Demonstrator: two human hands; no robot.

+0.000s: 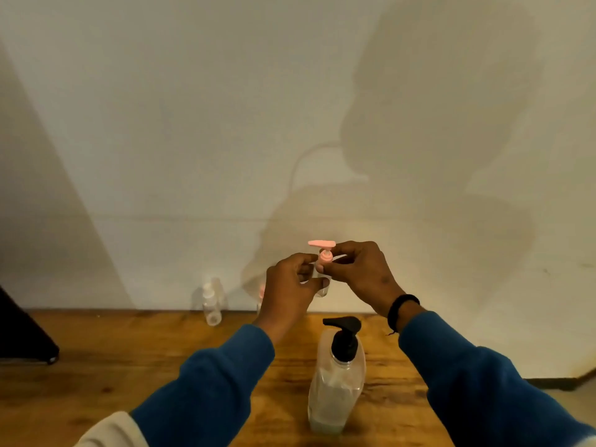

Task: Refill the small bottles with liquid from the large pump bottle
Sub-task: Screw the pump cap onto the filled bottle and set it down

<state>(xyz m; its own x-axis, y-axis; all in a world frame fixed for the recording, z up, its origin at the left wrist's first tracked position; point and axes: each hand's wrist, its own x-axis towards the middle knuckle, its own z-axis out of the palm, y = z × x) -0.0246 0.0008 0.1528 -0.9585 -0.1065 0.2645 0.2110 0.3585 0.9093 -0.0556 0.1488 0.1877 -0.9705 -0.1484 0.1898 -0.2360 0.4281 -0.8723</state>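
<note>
A small clear bottle (323, 287) with a pink pump top (323, 250) is held up above the wooden table (129, 366). My left hand (290, 288) grips the bottle's body, mostly hiding it. My right hand (358, 269) pinches the pink pump's collar with its fingertips. The large clear pump bottle (337, 385) with a black pump head (343, 337) stands upright on the table below my hands, holding a little liquid at its bottom. Another small clear bottle (213, 301) stands at the table's back edge by the wall. A further small bottle with a pink part (260, 293) shows just behind my left hand.
A dark object (22, 333) sits at the table's left edge. The pale wall (193, 124) rises directly behind the table. The table's right edge runs near my right sleeve, with floor beyond it.
</note>
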